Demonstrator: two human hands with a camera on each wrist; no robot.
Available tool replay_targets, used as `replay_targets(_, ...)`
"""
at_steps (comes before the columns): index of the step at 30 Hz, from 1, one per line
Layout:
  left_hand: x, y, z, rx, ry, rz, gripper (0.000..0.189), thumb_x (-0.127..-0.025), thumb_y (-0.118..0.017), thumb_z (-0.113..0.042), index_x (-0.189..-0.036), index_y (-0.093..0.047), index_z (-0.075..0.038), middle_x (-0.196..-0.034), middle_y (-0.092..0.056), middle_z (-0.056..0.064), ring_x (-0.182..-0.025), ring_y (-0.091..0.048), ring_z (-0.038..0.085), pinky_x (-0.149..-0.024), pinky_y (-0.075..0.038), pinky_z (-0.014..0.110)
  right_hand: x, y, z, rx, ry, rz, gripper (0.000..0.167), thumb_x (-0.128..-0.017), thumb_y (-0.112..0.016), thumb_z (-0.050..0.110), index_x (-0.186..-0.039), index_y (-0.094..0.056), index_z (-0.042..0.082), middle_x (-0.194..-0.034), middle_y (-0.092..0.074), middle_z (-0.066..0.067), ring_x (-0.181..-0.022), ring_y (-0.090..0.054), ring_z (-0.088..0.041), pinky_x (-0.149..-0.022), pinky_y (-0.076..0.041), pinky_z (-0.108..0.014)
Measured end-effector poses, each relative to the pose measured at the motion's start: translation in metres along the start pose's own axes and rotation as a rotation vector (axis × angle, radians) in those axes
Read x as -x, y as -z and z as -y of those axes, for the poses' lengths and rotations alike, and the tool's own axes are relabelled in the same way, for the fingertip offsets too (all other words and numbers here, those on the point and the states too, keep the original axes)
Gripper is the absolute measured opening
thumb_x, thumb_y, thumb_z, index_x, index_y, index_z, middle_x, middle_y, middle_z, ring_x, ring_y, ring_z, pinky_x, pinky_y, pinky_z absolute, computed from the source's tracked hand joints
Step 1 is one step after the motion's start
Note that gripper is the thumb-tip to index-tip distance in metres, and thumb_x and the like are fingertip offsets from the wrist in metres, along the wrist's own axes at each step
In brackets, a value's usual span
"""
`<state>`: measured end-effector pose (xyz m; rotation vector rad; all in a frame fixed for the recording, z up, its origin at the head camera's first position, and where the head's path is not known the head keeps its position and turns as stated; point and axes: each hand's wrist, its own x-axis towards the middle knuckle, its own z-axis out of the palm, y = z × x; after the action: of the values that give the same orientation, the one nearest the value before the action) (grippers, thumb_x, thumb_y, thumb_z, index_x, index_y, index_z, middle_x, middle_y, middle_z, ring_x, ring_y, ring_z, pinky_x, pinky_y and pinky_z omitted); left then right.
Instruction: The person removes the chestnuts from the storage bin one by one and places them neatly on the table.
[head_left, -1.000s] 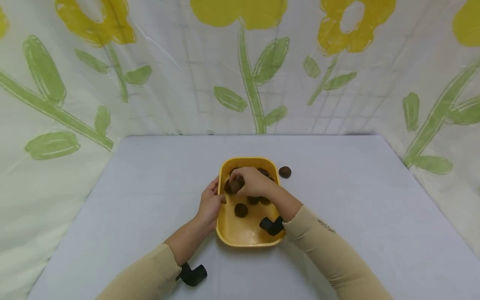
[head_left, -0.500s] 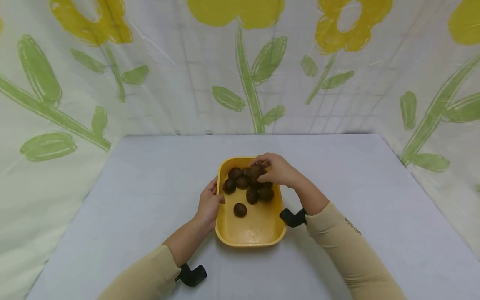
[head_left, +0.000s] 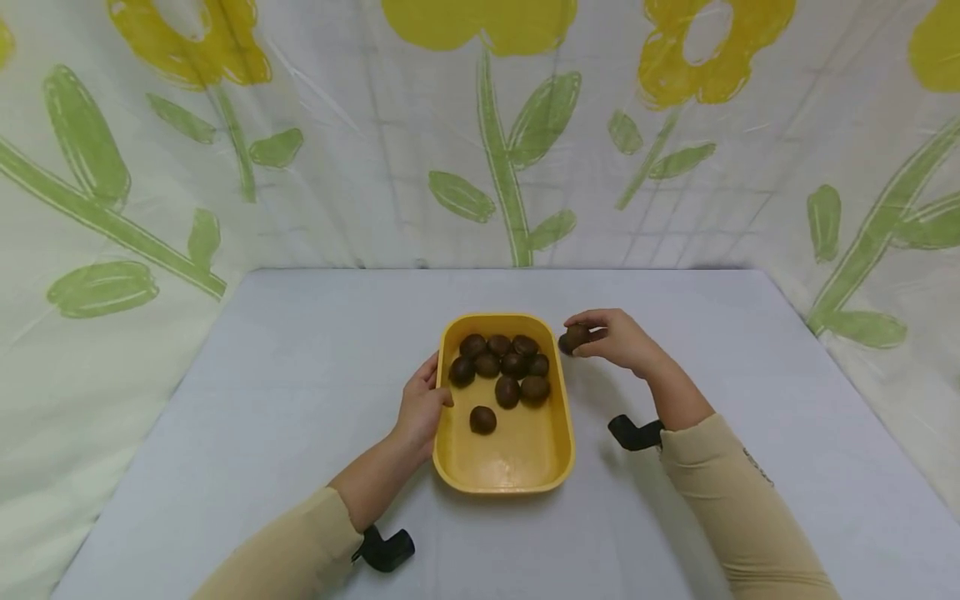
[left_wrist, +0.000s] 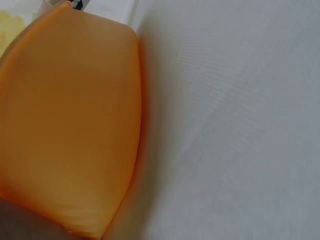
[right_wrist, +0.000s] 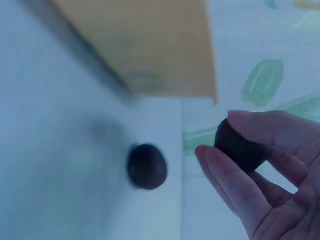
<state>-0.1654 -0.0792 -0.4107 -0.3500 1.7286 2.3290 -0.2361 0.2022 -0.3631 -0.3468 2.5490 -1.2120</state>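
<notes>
A yellow plastic tray (head_left: 504, 467) stands on the table, with several dark brown chestnuts (head_left: 487, 365) mostly in its far half. At the tray's left wall my left hand (head_left: 417, 412) grips the rim, thumb over the inside edge. My right hand (head_left: 621, 340), just outside the tray's far right side, pinches a chestnut (right_wrist: 240, 145) between thumb and fingers. Another chestnut (right_wrist: 147, 166) lies on the table below and beside it, partly hidden in the head view. The tray's outer wall (left_wrist: 70, 115) fills the left of the left wrist view.
The table has a white cover (head_left: 322, 333). A white cloth backdrop (head_left: 360, 192) with painted yellow flowers and green leaves hangs behind it. A black wrist camera (head_left: 633, 433) sits on the right wrist, another camera (head_left: 386, 550) on the left.
My right hand lifted a chestnut from inside the tray and carried it right, over the far right rim, to beside the loose chestnut. The left hand keeps its grip on the tray.
</notes>
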Motion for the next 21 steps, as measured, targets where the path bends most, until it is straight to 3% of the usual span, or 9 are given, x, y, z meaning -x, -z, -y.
replay_targets(7,0.000,0.000,0.001,0.008,-0.003,0.000,0.078,-0.074,-0.033,0.017,-0.147,-0.025,-0.009,-0.153,-0.026,0.008,-0.139,-0.029,0.025,-0.113,-0.027,0.039,0.004,0.008,-0.029,0.029,-0.067,-0.092,0.047,-0.086,-0.063,0.015,-0.130,-0.053,0.002,-0.126,-0.053,-0.021,-0.113,-0.055,-0.038,-0.090,-0.049,-0.044)
replay_targets(15,0.000,0.001,0.001,-0.008,-0.009,-0.009,0.079,-0.074,-0.034,0.017,-0.147,-0.025,-0.009,-0.153,-0.026,0.008,-0.139,-0.029,0.025,-0.113,-0.028,0.039,0.009,0.011,-0.052,0.077,-0.119,-0.205,0.048,-0.084,-0.063,0.013,-0.129,-0.053,-0.002,-0.122,-0.055,-0.024,-0.111,-0.055,-0.039,-0.081,-0.049,-0.033)
replay_targets(21,0.000,0.001,0.001,-0.004,-0.008,0.004,0.078,-0.074,-0.034,0.017,-0.148,-0.024,-0.009,-0.153,-0.025,0.008,-0.139,-0.028,0.025,-0.113,-0.027,0.039,0.009,0.013,-0.062,0.133,-0.187,-0.268,0.048,-0.083,-0.064,0.014,-0.126,-0.052,-0.006,-0.123,-0.054,-0.028,-0.113,-0.052,-0.041,-0.084,-0.049,-0.041)
